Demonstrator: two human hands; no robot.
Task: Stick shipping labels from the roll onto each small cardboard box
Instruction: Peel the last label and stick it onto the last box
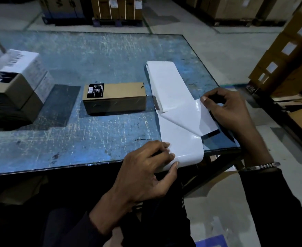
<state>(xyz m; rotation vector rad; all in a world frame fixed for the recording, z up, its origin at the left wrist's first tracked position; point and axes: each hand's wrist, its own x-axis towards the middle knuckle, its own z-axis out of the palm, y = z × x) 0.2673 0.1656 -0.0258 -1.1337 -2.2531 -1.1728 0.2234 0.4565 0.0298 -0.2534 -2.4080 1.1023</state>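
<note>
Two bare hands in shot, no gloves. The left hand (146,168) comes out of a dark long sleeve (71,227), close to black, that ends at the wrist. The right hand (230,111) has the same dark sleeve (280,202), and just above its cuff there's a silver metal link bracelet (260,166), or a watch strap, catching the light. Fingernails are short and plain. No rings visible on either hand.

Left hand (146,168) pinching, fingers curled – right hand (230,111) pinching likewise.
</note>
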